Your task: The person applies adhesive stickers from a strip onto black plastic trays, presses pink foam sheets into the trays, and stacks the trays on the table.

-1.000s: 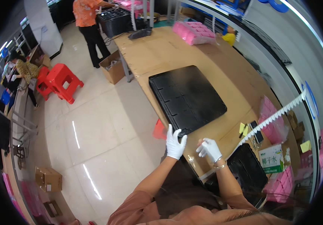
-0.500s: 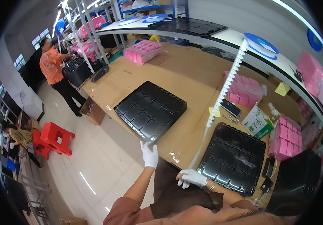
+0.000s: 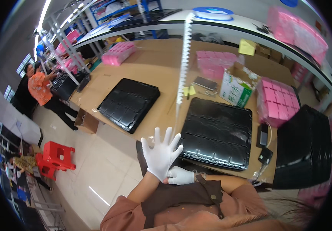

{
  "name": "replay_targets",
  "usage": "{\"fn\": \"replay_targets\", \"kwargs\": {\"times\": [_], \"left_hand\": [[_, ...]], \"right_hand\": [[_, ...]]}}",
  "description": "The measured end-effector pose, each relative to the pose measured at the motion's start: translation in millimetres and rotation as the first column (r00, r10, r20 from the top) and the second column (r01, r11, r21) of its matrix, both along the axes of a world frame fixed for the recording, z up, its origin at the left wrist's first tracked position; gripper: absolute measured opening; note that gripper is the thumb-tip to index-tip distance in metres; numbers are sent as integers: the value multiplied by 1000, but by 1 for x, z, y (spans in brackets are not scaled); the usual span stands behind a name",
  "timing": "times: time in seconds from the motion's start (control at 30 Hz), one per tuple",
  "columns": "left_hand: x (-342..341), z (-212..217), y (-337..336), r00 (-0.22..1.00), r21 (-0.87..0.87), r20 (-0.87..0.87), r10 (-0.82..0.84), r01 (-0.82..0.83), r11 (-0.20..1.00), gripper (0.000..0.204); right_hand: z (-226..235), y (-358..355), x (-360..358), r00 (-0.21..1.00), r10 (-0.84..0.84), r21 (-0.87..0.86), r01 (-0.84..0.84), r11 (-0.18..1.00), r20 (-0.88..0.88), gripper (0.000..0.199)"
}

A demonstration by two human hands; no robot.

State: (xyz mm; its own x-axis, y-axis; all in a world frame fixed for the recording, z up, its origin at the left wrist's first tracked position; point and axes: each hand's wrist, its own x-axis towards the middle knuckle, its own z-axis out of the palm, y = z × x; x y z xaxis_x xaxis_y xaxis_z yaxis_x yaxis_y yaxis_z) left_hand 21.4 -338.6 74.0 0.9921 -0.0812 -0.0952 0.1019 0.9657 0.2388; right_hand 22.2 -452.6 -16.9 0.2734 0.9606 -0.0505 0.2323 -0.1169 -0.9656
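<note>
Head view: left hand [image 3: 161, 154] in white fabric glove raised, fingers spread wide, holding nothing. Right hand [image 3: 180, 176] pinches that glove's cuff at the wrist. Black moulded plastic tray [image 3: 218, 133] lies just beyond on tan surface [image 3: 154, 77]. Best tug cuff evenly, fingers kept splayed.
</note>
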Motion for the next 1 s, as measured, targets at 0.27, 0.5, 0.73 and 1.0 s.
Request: {"fn": "replay_targets", "kwargs": {"times": [0.27,0.5,0.73,1.0], "left_hand": [[27,-64,-34,836,821,549,-1,-540,-183,20],[51,-52,-43,785,641,581,-215,-604,-474,34],[226,-67,11,765,678,620,174,-410,-610,56],[229,-39,15,948,953,23,-319,75,293,24]], "right_hand": [[-7,-38,-17,782,-443,-28,481,876,-437,31],[-12,-49,0,949,-299,-116,310,944,106,28],[135,-68,126,348,-323,132,475,870,880,10],[319,-109,385,-428,-698,804,454,384,575,29]]}}
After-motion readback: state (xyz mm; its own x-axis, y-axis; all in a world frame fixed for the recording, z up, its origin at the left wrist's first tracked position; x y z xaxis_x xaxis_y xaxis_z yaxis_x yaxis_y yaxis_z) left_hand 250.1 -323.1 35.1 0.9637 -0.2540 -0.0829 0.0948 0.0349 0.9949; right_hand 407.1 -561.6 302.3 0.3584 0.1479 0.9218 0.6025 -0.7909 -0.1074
